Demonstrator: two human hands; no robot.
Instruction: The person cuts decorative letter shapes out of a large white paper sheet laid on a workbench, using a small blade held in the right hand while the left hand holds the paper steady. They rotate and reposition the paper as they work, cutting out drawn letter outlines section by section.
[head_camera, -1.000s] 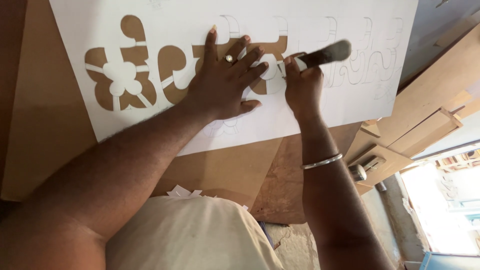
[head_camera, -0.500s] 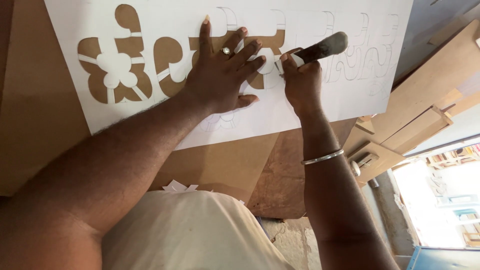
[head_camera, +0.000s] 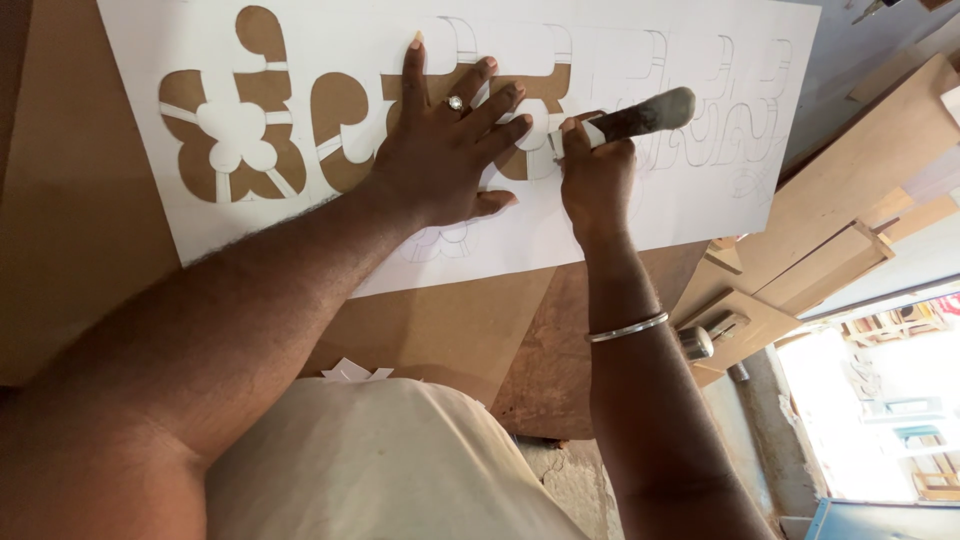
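A: What does the head view give you?

B: I see a large white paper sheet (head_camera: 640, 215) lying flat on a brown board (head_camera: 80, 200) that serves as the counter. The sheet fills the upper part of the view. Ornate rounded shapes are cut out of its left half, so the brown shows through, with a flower-like figure left in white near the left end. Its right half carries only thin pencilled outlines of similar shapes, not cut.

A: And the hands?

B: My left hand (head_camera: 440, 160) lies spread wide and flat on the sheet, palm down, fingers fanned across the cut-outs at mid-sheet. There is a ring (head_camera: 455, 102) on one finger. My right hand (head_camera: 597, 175) is just beside it, closed around a cutting knife with a dark handle (head_camera: 645, 112); the handle sticks out up and to the right, and the tip meets the paper near the left fingertips. I cannot make out the blade itself. A metal bangle (head_camera: 627, 328) sits on the right forearm.

A: Anything else around?

B: Pale paper scraps (head_camera: 350, 371) lie on the board's near edge, above my light shirt (head_camera: 380, 460). To the right stand stacked wooden boards (head_camera: 850, 190).
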